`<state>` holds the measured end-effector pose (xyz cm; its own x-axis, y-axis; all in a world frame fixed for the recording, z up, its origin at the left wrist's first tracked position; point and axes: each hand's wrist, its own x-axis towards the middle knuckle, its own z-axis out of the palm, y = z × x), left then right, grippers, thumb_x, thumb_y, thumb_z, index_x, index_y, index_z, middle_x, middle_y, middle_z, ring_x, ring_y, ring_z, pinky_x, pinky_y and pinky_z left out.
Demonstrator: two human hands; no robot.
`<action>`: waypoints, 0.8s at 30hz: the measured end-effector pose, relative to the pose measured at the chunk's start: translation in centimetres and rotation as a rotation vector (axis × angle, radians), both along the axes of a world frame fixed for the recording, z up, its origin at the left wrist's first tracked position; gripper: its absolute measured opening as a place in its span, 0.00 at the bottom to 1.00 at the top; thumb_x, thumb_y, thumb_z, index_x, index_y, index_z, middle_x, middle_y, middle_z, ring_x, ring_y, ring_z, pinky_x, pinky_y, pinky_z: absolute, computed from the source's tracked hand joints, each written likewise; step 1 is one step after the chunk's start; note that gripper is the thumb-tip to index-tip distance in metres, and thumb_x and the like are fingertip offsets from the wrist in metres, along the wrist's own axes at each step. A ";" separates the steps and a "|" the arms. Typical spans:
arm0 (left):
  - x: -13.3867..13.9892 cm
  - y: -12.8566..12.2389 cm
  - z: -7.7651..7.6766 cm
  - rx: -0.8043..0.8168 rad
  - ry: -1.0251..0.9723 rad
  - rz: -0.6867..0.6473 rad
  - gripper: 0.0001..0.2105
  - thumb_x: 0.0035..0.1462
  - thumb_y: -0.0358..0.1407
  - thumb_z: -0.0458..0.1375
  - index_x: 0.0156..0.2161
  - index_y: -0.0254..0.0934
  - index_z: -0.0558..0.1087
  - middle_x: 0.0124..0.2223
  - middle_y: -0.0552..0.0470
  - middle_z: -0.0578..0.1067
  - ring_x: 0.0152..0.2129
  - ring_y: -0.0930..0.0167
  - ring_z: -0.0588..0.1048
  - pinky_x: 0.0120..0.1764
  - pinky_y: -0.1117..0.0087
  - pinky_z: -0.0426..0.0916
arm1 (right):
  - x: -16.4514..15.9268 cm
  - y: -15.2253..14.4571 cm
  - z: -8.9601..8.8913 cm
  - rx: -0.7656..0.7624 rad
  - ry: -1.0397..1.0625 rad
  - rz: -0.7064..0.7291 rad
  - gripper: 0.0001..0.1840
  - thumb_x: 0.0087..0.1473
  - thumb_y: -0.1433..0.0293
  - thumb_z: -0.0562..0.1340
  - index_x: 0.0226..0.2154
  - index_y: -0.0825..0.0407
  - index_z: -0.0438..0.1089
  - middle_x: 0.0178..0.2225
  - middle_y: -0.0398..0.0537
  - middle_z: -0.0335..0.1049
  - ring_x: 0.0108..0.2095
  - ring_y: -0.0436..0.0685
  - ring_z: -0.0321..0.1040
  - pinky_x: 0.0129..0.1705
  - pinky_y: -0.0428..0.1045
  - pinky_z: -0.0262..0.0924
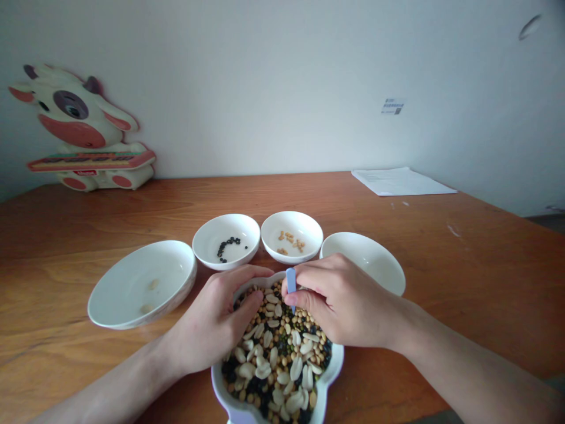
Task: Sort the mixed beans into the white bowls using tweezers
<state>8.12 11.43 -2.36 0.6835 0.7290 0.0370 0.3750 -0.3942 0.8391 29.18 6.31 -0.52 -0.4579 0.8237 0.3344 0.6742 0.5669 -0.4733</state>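
Observation:
A white, scalloped container [338, 362] stands in front of me, filled with a mix of peanuts [296, 368], yellow soybeans, black beans and small green beans. My left hand [225, 309] grips its left far rim, the thumb over the beans inside and the fingers across the outer edge. Pinched between the thumb and index finger of my right hand [342, 300] is a slim light blue pair of tweezers [291, 281], upright, its lower end down at the beans. Whether the tips hold a bean is hidden.
Beyond the container, one bowl [205, 228] holds black beans and another [269, 221] soybeans. The left bowl [119, 277] has two pale pieces; the right bowl [392, 265] is partly hidden by my hand. A cow toy [88, 135] and papers [401, 181] lie farther back.

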 end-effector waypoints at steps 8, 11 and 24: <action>-0.1 0.0 0.0 0.012 0.006 0.010 0.16 0.62 0.34 0.54 0.54 0.37 0.72 0.51 0.48 0.77 0.44 0.65 0.77 0.47 0.70 0.72 | 0.0 0.3 -0.2 0.007 -0.037 0.025 0.12 0.60 0.73 0.58 0.25 0.55 0.67 0.23 0.45 0.69 0.25 0.50 0.64 0.28 0.45 0.54; -0.1 0.0 0.0 0.015 0.007 0.007 0.16 0.61 0.34 0.54 0.54 0.38 0.72 0.51 0.48 0.77 0.43 0.65 0.77 0.47 0.70 0.72 | 0.0 0.3 -0.2 0.019 -0.013 0.021 0.12 0.60 0.73 0.59 0.25 0.55 0.67 0.23 0.45 0.69 0.25 0.50 0.64 0.28 0.45 0.54; -0.2 0.1 -0.3 0.041 0.002 0.005 0.14 0.62 0.34 0.54 0.52 0.39 0.73 0.52 0.48 0.77 0.47 0.64 0.76 0.52 0.66 0.70 | 0.8 -0.3 1.2 0.292 0.184 -0.245 0.08 0.60 0.72 0.59 0.31 0.53 0.72 0.27 0.45 0.76 0.26 0.50 0.70 0.28 0.44 0.59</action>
<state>7.97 11.52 -2.63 0.6799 0.7303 0.0657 0.3784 -0.4263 0.8216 29.99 6.03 0.65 -0.1717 0.7590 0.6280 0.7251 0.5289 -0.4411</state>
